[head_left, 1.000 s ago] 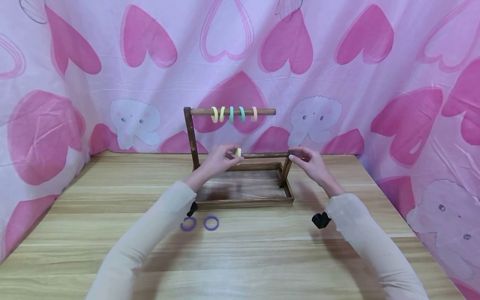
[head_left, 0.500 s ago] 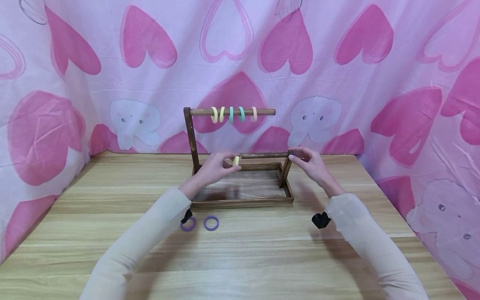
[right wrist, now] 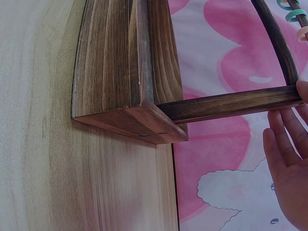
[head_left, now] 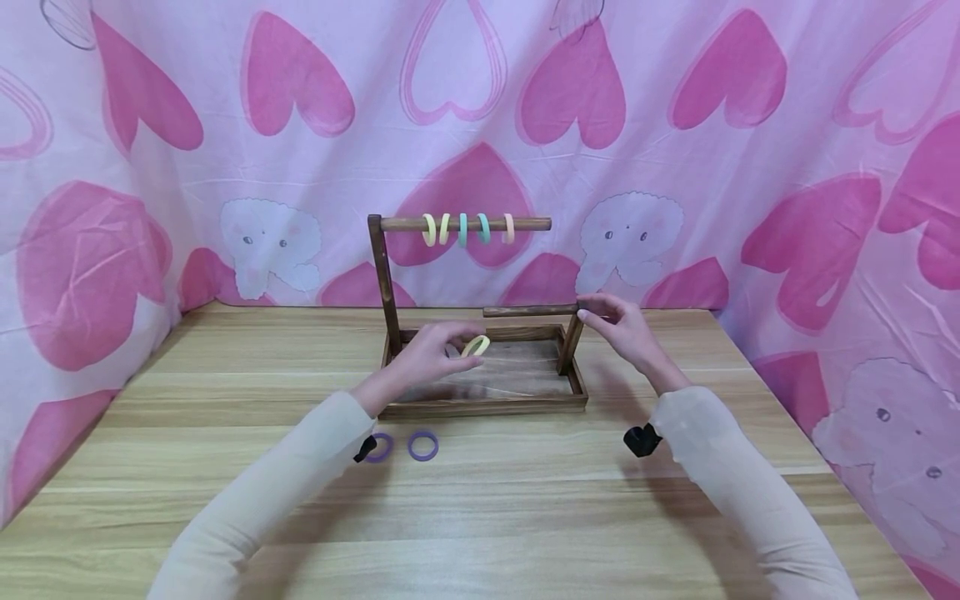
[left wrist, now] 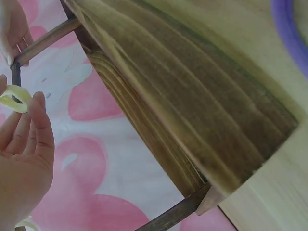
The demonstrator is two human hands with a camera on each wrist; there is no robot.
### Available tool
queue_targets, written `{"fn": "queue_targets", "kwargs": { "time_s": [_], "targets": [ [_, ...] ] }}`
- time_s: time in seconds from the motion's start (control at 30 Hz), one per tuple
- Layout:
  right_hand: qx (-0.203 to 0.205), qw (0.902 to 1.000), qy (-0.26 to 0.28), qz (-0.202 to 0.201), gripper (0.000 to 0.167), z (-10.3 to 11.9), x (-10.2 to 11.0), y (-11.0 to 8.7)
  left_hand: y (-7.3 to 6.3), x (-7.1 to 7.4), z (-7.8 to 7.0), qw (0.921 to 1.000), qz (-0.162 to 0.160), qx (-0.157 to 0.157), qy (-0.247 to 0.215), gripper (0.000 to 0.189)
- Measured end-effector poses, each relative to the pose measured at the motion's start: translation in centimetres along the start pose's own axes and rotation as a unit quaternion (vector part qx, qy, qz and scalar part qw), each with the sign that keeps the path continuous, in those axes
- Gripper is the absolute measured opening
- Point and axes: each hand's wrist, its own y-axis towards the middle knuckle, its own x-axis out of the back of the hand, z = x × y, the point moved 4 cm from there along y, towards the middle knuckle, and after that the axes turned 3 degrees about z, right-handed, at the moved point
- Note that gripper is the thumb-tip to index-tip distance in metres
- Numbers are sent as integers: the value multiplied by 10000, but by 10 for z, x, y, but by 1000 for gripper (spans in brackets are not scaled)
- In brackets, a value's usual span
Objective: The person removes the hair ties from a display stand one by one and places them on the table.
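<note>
A pale yellow ring [head_left: 483, 342] is pinched between the thumb and fingers of my left hand [head_left: 427, 354], tilted, over the tray of a dark wooden stand [head_left: 487, 407]. It sits below and just left of the free end of the lower bar [head_left: 528, 312]; nothing hangs on that bar. In the left wrist view the ring [left wrist: 23, 107] shows between the fingertips. My right hand [head_left: 621, 329] grips the top of the short post [head_left: 570, 348], where the lower bar joins it. The right wrist view shows fingers [right wrist: 279, 139] against that post.
Several rings, yellow [head_left: 429, 230], green [head_left: 462, 230] and pink [head_left: 510, 228], hang on the upper bar [head_left: 534, 224]. Two purple rings lie on the table before the tray, one whole [head_left: 423, 459], the other [head_left: 388, 450] partly behind the left wrist's black camera [head_left: 364, 450]. A patterned curtain [head_left: 675, 167] stands behind.
My left hand has moved down and slightly left from the lower bar's free end with the yellow ring, which has turned from edge-on to tilted. The right hand stays on the post.
</note>
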Motion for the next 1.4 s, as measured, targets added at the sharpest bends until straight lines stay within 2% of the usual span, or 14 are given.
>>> {"fn": "queue_targets", "kwargs": {
  "time_s": [0.23,0.63,0.97,1.07,1.23,1.4],
  "targets": [
    [-48,10000,-2,11,32,0,0,0,-9,-8,-3,9992,129,-141,339,38],
    [-25,10000,33,33,33,2,-1,0,-21,-23,-9,9945,361,-653,729,34],
    [-10,10000,27,-6,36,-28,3,8,-30,-38,-16,9898,637,-1005,782,29],
    [23,10000,-27,-24,38,-30,3,8,-34,-43,-18,9884,729,-1031,850,30],
    [-10,10000,8,24,39,-26,2,7,-40,-50,-18,9857,1060,-862,990,36],
    [-38,10000,62,42,35,-8,0,2,-44,-58,-14,9799,1372,-771,1227,36]
  ]
}}
